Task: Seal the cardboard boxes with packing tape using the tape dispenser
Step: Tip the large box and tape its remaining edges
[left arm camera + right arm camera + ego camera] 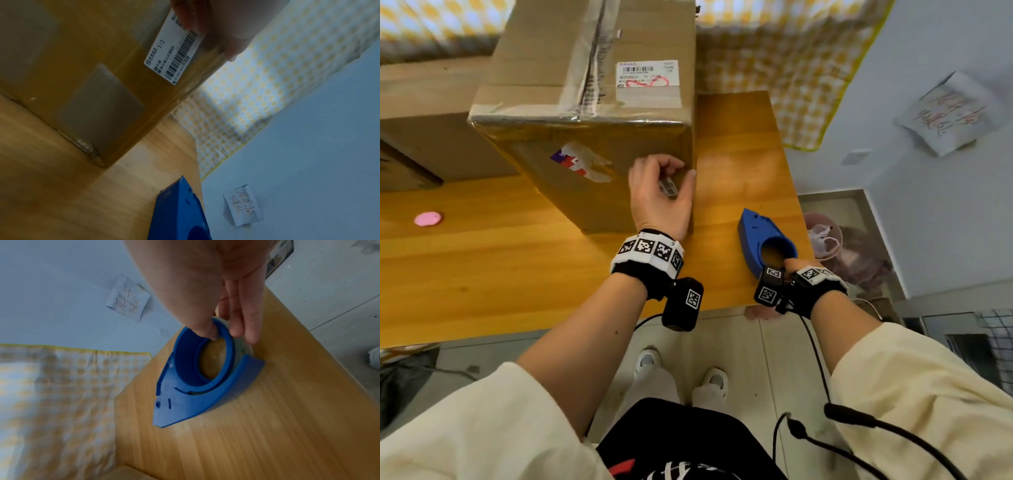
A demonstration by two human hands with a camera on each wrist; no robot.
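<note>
Cream sleeves (493, 421) and bare forearms fill the near edge of the head view; both wrists carry marker-patterned bands with black camera units.

Right hand (224, 293) at the near right corner of the wooden worktop (500, 260). Thumb hooked inside the ring of the blue tape dispenser (197, 384), fingers (246, 324) straight down the outside over the tape roll: a pinch on the ring. Dispenser lies flat on the worktop, pointed nose away from the person, just right of the box and apart from it.

Left hand (659, 195) on the near face of the large cardboard box (592, 102), by its right vertical edge. Thumb laid along that edge, fingers loosely curled against the cardboard, covering part of a white barcode label (172, 53). No grip on anything.

Box stands upright on the worktop; old tape runs along the top seam, a shipping label beside it. Second box (417, 113) behind, to the left. Small pink object (428, 218) far left on the worktop.
</note>
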